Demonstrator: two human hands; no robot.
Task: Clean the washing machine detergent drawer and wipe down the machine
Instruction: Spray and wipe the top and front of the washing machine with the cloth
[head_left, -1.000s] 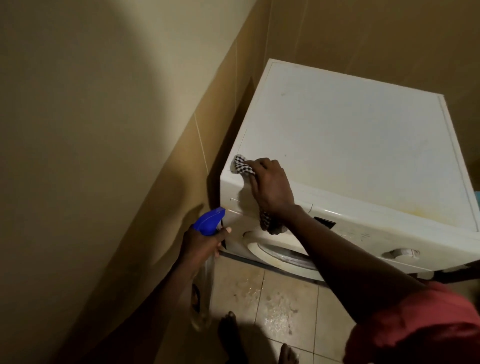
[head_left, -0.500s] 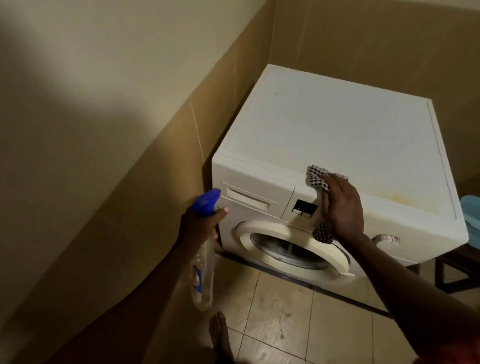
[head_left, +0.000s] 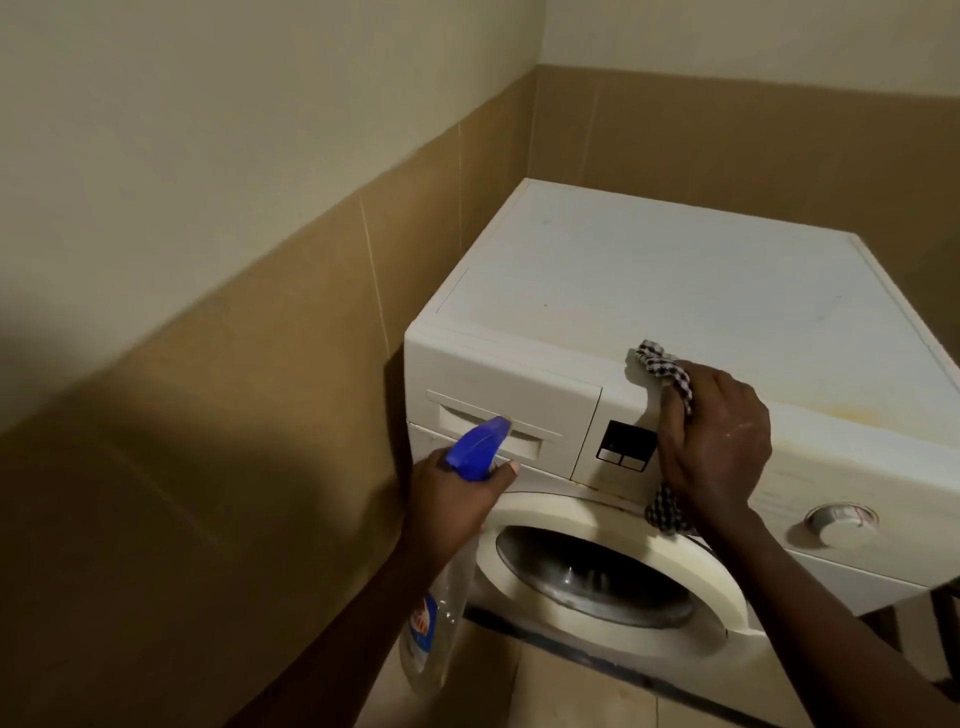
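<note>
A white front-loading washing machine stands in the corner. Its detergent drawer is closed at the top left of the front panel. My right hand presses a black-and-white checked cloth against the front top edge, just right of the small dark display. My left hand holds a clear spray bottle with a blue trigger head, in front of the drawer's lower edge. The round door is shut below both hands.
Tan tiled walls close in on the left and behind the machine. A round dial sits at the right of the panel. Beige floor tiles lie below the door. A dark frame shows at the far right edge.
My right hand has slid the cloth from the machine's left front corner rightwards along the top edge to beside the display. The view has pulled back. The left hand with the bottle has stayed about level.
</note>
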